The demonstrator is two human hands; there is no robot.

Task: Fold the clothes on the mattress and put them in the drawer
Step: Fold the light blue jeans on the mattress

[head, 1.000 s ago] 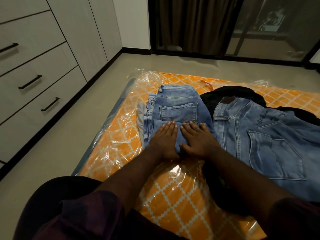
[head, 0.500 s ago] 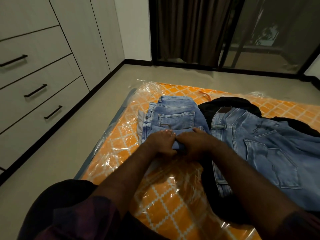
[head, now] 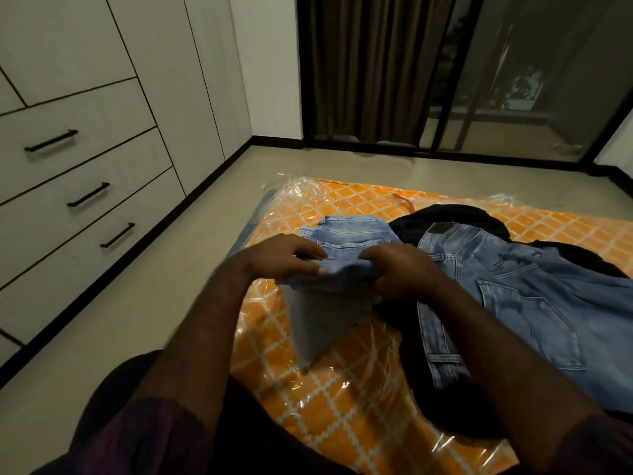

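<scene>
A folded pair of light blue jeans point(head: 346, 241) is lifted off the orange mattress point(head: 342, 399), with a grey folded garment point(head: 318, 323) hanging beneath it. My left hand point(head: 284, 258) grips the stack's left near edge. My right hand point(head: 400, 269) grips its right near edge. A second pair of blue jeans point(head: 520, 286) lies spread flat to the right, on top of black clothing point(head: 455, 214). The drawers point(head: 85, 197) with black handles stand shut on the left.
The mattress is wrapped in clear plastic and lies on a pale floor point(head: 120, 320). Tall wardrobe doors point(head: 191, 70) run along the left wall. A dark curtain point(head: 370, 63) and a glass sliding door point(head: 520, 80) fill the back wall.
My hands went from pressing flat on the folded jeans to curling round their near edge. They have lifted the stack off the mattress, and the grey garment now hangs below.
</scene>
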